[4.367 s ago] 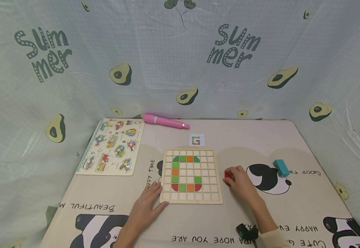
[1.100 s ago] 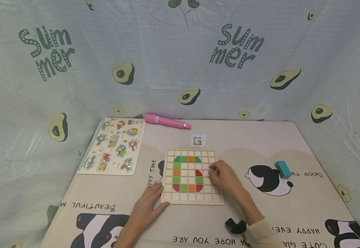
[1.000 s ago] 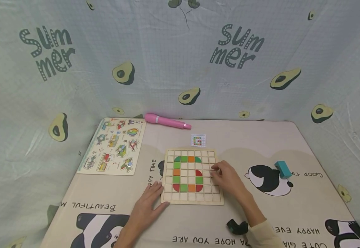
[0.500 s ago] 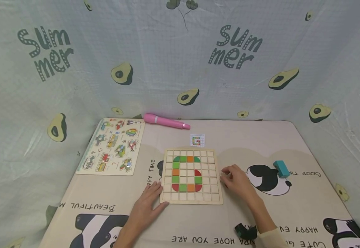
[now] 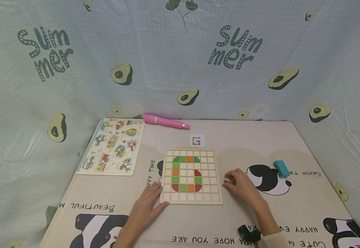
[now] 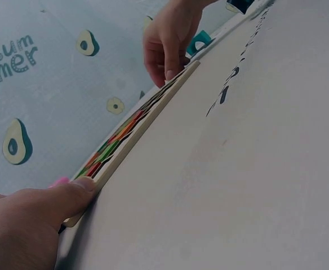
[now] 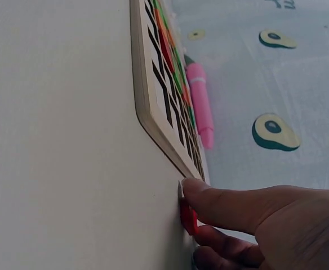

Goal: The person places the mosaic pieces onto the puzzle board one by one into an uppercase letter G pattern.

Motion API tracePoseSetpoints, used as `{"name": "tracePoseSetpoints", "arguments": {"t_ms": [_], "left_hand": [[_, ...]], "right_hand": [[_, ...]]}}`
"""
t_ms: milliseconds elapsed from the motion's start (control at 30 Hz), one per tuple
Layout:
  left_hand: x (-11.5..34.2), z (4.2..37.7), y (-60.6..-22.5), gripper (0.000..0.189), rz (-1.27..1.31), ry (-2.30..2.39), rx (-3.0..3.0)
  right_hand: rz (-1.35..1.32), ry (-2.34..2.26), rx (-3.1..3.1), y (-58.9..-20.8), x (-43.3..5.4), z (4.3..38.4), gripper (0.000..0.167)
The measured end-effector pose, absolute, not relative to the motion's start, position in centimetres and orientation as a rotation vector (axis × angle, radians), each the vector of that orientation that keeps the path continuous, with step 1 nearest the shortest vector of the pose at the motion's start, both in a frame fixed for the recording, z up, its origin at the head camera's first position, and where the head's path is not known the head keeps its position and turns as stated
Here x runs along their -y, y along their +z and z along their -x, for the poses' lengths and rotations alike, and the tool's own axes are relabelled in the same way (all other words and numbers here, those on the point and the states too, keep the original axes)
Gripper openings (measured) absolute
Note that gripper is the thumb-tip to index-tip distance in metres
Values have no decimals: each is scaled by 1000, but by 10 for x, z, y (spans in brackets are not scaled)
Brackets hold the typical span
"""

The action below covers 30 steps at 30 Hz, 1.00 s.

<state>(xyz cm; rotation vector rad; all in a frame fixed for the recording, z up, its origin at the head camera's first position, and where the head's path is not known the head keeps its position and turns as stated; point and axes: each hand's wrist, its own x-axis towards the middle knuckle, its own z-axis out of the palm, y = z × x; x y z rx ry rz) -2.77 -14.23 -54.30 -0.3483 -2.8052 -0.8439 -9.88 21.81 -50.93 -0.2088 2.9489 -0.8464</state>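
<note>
A square wooden grid board (image 5: 211, 197) lies in the middle of the table. Green, orange and red tiles in its cells form a G-like outline, with a rounded red tile (image 5: 197, 173) on its right side. My left hand (image 5: 145, 209) rests at the board's lower left corner, fingers extended along the side and thumb on the edge. Just off the board's right side, my right hand (image 5: 243, 187) pinches a small red tile (image 7: 188, 216) between thumb and fingers, low over the tabletop. Most of that tile is covered by the fingers in the head view.
Behind the board lies a small card (image 5: 197, 140) printed with a coloured G on a grid. A pink pen-like stick (image 5: 166, 122) is at the back edge. A picture puzzle board (image 5: 109, 148) sits at the left, a teal block (image 5: 281, 168) at the right.
A rounded red tile now sits above the green one on the right of the outline. My right hand went over the board, then back right, and pinches a red tile. The left hand stayed.
</note>
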Motion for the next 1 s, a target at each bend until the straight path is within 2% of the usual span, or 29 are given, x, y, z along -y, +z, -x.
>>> {"name": "tracePoseSetpoints", "arguments": {"t_ms": [500,1000], "left_hand": [[142,29,-544,62,354,-828,2792],[142,28,-542,62,347,-836,2805]], "right_hand": [[268,-865,-2920,-510,-218,105,13],[358,-974,-2959,-496,-193,116,16]]}}
